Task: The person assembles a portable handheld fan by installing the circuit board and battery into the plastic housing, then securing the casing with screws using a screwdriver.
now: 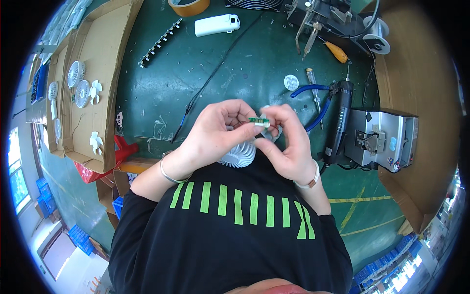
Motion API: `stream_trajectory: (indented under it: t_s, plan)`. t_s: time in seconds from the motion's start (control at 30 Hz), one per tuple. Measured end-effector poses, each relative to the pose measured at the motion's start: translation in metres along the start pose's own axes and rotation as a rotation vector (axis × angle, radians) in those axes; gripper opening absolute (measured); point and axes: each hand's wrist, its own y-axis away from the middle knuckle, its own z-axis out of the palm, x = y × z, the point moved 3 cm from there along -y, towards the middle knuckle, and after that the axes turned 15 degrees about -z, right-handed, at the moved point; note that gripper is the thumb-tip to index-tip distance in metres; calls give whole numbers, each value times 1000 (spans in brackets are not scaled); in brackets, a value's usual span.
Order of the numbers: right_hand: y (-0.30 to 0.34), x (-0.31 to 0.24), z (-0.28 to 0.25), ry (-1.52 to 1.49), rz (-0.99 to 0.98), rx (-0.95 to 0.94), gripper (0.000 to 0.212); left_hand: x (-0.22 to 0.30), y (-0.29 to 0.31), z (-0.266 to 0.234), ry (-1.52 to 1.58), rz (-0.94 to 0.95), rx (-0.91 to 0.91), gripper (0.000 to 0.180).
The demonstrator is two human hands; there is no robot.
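A small green circuit board (pixel 258 120) sits between the fingertips of both hands, close to my chest. My left hand (pixel 215 130) pinches its left end between thumb and fingers. The fingers of my right hand (pixel 290 142) are curled at its other end, with a bit of red wire and a white part showing beside them. Just under the hands is a white handheld fan (pixel 238 156), its ribbed round head visible below the left fingers. The hands hide the rest of the fan, so what supports it cannot be made out.
On the green bench lie a white casing (pixel 217 25), a strip of small boards (pixel 160 42), a black cable (pixel 215 73), blue pliers (pixel 313 89), a screwdriver (pixel 313 83) and an electric screwdriver (pixel 340 122). A soldering stand (pixel 323 19) is far right. A cardboard box (pixel 105 73) holds fan parts at left.
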Motion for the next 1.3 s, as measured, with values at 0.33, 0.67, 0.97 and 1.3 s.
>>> stream_trajectory:
  t_s: [0.33, 0.67, 0.97, 1.3]
  plan:
    - [1, -4, -2, 125, -133, -43, 31, 0, 5, 0, -97, 30, -47, 15]
    - [-5, -9, 1, 250, -146, -46, 12, 4, 15, -5, -212, 32, 35, 20]
    - [-14, -33, 20, 447, -229, -103, 15, -16, 25, -10, -59, 37, 77, 10]
    - [-21, -26, 7, 361, -70, 116, 12, -18, 48, -72, 161, 3, 66, 18]
